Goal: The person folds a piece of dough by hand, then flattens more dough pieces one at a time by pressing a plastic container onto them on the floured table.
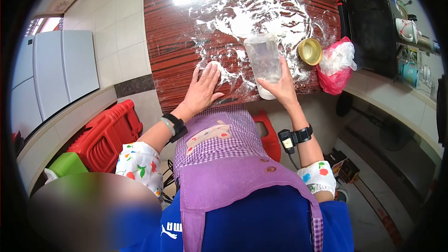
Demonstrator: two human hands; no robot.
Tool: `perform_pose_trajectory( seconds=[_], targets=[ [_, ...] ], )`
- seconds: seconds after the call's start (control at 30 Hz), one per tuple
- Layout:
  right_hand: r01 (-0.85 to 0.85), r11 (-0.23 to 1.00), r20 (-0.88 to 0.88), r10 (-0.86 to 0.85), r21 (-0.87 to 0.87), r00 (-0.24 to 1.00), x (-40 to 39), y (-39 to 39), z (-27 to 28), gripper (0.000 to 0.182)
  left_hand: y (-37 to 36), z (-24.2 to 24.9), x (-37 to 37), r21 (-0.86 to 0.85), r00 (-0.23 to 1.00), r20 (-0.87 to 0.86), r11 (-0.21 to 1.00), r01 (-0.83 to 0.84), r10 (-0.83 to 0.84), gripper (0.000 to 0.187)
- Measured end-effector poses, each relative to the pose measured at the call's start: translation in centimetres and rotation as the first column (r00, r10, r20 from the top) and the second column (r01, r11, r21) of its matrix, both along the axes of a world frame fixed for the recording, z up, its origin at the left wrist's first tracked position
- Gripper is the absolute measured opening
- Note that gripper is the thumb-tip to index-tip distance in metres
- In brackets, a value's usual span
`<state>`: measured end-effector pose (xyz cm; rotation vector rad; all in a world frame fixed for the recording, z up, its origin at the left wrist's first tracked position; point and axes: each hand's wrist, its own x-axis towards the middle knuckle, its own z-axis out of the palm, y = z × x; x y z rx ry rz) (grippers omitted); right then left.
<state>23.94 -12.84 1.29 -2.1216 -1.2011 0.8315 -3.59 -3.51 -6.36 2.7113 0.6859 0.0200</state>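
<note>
My right hand [281, 86] is wrapped around a clear plastic jar [264, 56], thumb on the near side and fingers along its right. The jar is tilted over the table's near edge. My left hand [203, 87] lies flat on the dark red wood-grain table [170, 56], fingers stretched out. Beneath its fingertips is a white, floury patch [215, 64], perhaps a piece of dough, mostly covered. White flour [261, 0] is smeared over the tabletop, and a paler round patch [241, 26] shows beyond the jar.
A gold-coloured tin [310, 52] stands at the table's right side, beside a pink plastic bag [335, 81] with a clear bag on top. Red plastic stools [107, 130] are stacked at the left. A purple checked apron [224, 135] touches the table's front edge.
</note>
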Motion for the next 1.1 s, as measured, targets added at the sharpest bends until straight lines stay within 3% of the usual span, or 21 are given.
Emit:
perform_pose_trajectory(
  seconds=[0.2, 0.23, 0.27, 0.3, 0.33, 0.4, 0.47, 0.53, 0.6, 0.63, 0.7, 0.73, 0.8, 0.87, 0.93, 1.0, 1.03, 1.1],
  targets=[
    [-0.151, 0.984, 0.166, 0.135, 0.091, 0.977, -0.8, 3.5, 0.3, 0.104, 0.1, 0.0, 4.9, 0.011, 0.998, 0.039, 0.999, -0.041, 0.041, 0.080],
    [-0.193, 0.977, 0.187, 0.175, 0.086, 0.967, -1.2, 4.4, 1.0, 0.102, 0.0, 1.0, 5.0, -0.049, 0.984, 0.148, 0.995, -0.090, 0.096, 0.063],
    [-0.234, 0.969, 0.207, 0.213, 0.082, 0.955, -1.6, 5.1, 1.4, 0.100, 0.3, 1.2, 4.5, -0.046, 0.984, 0.146, 0.995, -0.091, 0.097, 0.063],
    [-0.232, 0.969, 0.205, 0.211, 0.085, 0.956, -2.1, 5.7, 1.4, 0.100, 0.9, 1.4, 3.7, 0.024, 0.975, 0.174, 0.989, -0.147, 0.140, 0.056],
    [-0.304, 0.950, 0.313, 0.268, 0.074, 0.911, -2.6, 6.2, 1.4, 0.100, 1.5, 1.6, 2.9, 0.093, 0.963, 0.205, 0.976, -0.199, 0.177, 0.050],
    [-0.369, 0.928, 0.417, 0.315, 0.054, 0.853, -3.7, 6.5, 1.1, 0.099, 3.4, 2.7, 1.6, -0.069, 0.757, 0.461, 0.870, -0.488, 0.462, 0.040],
    [-0.466, 0.884, 0.509, 0.388, 0.030, 0.768, -5.0, 6.3, 0.3, 0.101, 5.7, 4.2, 1.3, -0.175, 0.580, 0.563, 0.771, -0.612, 0.588, 0.039],
    [-0.495, 0.869, 0.533, 0.412, 0.015, 0.739, -6.1, 5.9, -0.3, 0.103, 7.2, 5.4, 2.7, -0.138, 0.631, 0.558, 0.810, -0.570, 0.539, 0.039],
    [-0.529, 0.849, 0.605, 0.411, 0.020, 0.682, -6.9, 5.2, -0.2, 0.089, 7.8, 5.0, 4.6, -0.060, 0.730, 0.538, 0.883, -0.465, 0.421, 0.041],
    [-0.527, 0.849, 0.605, 0.411, 0.017, 0.682, -7.4, 4.9, -0.1, 0.089, 7.5, 4.9, 5.4, -0.011, 0.814, 0.456, 0.916, -0.400, 0.361, 0.042],
    [-0.506, 0.858, 0.644, 0.343, 0.082, 0.684, -7.8, 4.5, -0.2, 0.071, 6.9, 4.0, 5.9, 0.014, 0.920, 0.290, 0.960, -0.279, 0.263, 0.047],
    [-0.508, 0.858, 0.641, 0.349, 0.075, 0.684, -7.5, 4.9, -0.8, 0.071, 7.1, 3.8, 6.4, 0.006, 0.919, 0.289, 0.960, -0.280, 0.267, 0.047],
    [-0.450, 0.890, 0.703, 0.271, 0.078, 0.657, -6.4, 6.9, -2.5, 0.053, 8.4, 3.7, 8.0, 0.062, 0.874, 0.285, 0.902, -0.427, 0.394, 0.047],
    [-0.339, 0.940, 0.560, 0.301, -0.038, 0.772, -4.3, 10.5, -1.5, 0.038, 11.5, 3.8, 10.4, 0.099, 0.851, 0.305, 0.874, -0.475, 0.428, 0.045],
    [-0.257, 0.966, 0.553, 0.237, -0.043, 0.799, -2.6, 12.7, -1.0, 0.042, 13.7, 3.7, 12.1, 0.201, 0.848, 0.356, 0.854, -0.479, 0.392, 0.044],
    [-0.290, 0.956, 0.638, 0.193, 0.050, 0.745, -3.7, 10.8, -2.5, 0.044, 12.2, 3.5, 10.9, 0.200, 0.901, 0.276, 0.897, -0.394, 0.335, 0.044],
    [-0.281, 0.958, 0.507, 0.268, -0.053, 0.819, -5.1, 9.0, -1.6, 0.047, 10.2, 3.7, 9.3, 0.147, 0.907, 0.248, 0.912, -0.384, 0.342, 0.046],
    [-0.370, 0.929, 0.612, 0.294, -0.003, 0.734, -7.7, 3.8, -1.7, 0.058, 5.4, 4.6, 5.6, 0.049, 0.925, 0.227, 0.945, -0.322, 0.304, 0.047]
  ],
)
